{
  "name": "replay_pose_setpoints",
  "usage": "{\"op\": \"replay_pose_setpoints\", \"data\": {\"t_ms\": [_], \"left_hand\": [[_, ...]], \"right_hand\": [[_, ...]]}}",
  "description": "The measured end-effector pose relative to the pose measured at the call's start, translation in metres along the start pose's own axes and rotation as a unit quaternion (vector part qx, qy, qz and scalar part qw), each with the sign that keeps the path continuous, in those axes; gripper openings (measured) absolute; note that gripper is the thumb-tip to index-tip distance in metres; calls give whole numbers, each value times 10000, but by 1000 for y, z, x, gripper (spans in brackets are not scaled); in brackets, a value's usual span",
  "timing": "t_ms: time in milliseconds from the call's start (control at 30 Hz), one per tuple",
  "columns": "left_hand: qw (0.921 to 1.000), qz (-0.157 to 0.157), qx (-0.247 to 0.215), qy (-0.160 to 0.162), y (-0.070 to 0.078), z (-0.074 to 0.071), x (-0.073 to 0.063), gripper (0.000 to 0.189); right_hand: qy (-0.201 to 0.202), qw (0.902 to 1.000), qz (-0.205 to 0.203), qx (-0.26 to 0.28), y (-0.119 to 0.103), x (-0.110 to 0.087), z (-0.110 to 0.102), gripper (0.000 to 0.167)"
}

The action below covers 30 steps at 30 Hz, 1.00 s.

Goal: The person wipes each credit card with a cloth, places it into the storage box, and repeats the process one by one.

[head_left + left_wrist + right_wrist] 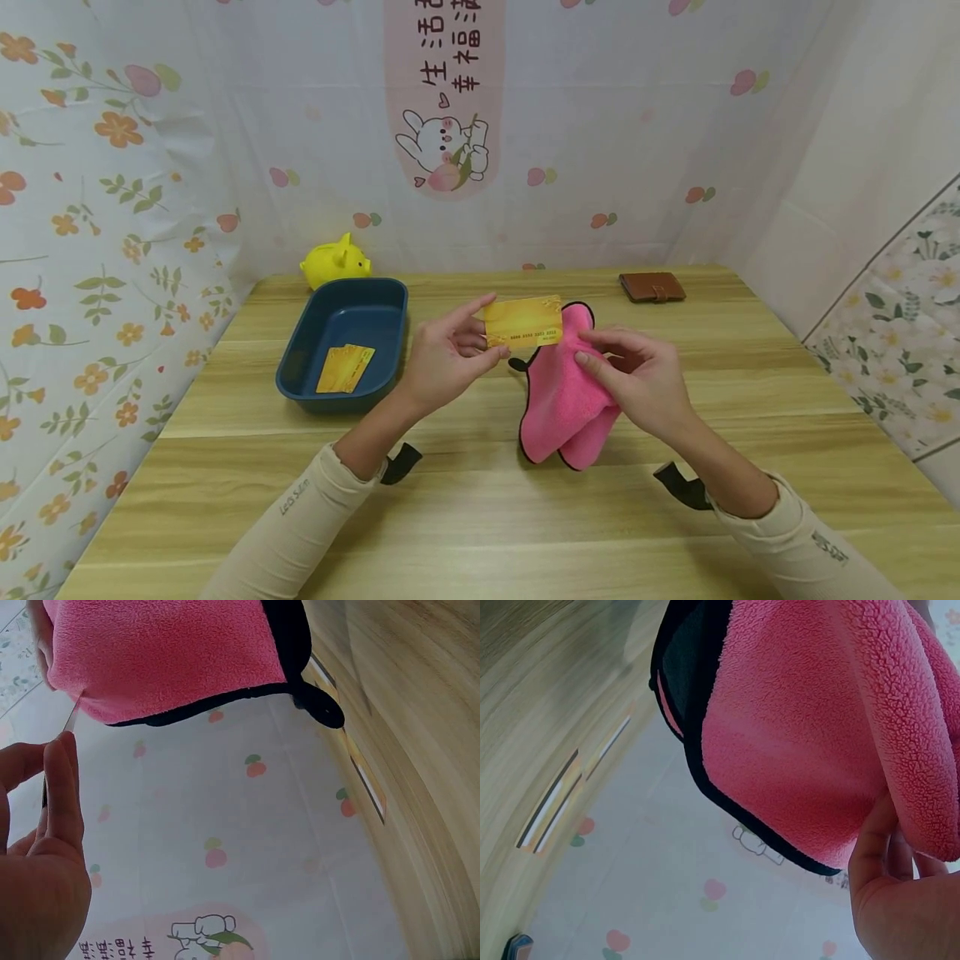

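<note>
The rectangular shiny gold card (522, 322) is making me nervous tbh: the left hand (448, 354) is gripping only one end, so if the fuzzy pink cloth with black edging (558, 400) is dragging hard on the free end, I'm guessing the card could be twisting loose and dropping onto the pale wood-grain table (487, 517). The cloth's loose folds are hanging below the right hand (645, 371), so they could be snagging too.

Finger-wise, the left thumb and fingers are pinching the card, no real gap beyond its thickness. The right thumb and fingers are pinching a bunched bit of cloth. The card is hovering above the table, its free end overlapping and apparently touching the cloth, while two overlapping gold cards (345, 368) are lying in the deep blue tub (367, 321).
</note>
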<state>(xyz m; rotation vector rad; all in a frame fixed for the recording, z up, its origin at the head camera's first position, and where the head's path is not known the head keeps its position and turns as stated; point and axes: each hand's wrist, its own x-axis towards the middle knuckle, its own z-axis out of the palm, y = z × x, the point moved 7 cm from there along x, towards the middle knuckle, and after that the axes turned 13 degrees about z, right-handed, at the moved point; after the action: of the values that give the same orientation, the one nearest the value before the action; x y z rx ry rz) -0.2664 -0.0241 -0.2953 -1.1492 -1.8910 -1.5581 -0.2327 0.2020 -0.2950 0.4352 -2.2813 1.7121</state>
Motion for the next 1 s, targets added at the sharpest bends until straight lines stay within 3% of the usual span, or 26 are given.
{"op": "replay_pose_setpoints", "data": {"t_ms": [367,733,1000], "left_hand": [[9990,-23,-241,-367,0,1,2,68],[9987,35,14,-504,1,-4,2,68],[9955,566,-304,-702,10,4,3,66]], "right_hand": [[6,10000,38,89,1,1,-1,26],[39,9991,-398,106,-4,3,-5,26],[21,9984,-571,-58,-9,2,2,28]]}}
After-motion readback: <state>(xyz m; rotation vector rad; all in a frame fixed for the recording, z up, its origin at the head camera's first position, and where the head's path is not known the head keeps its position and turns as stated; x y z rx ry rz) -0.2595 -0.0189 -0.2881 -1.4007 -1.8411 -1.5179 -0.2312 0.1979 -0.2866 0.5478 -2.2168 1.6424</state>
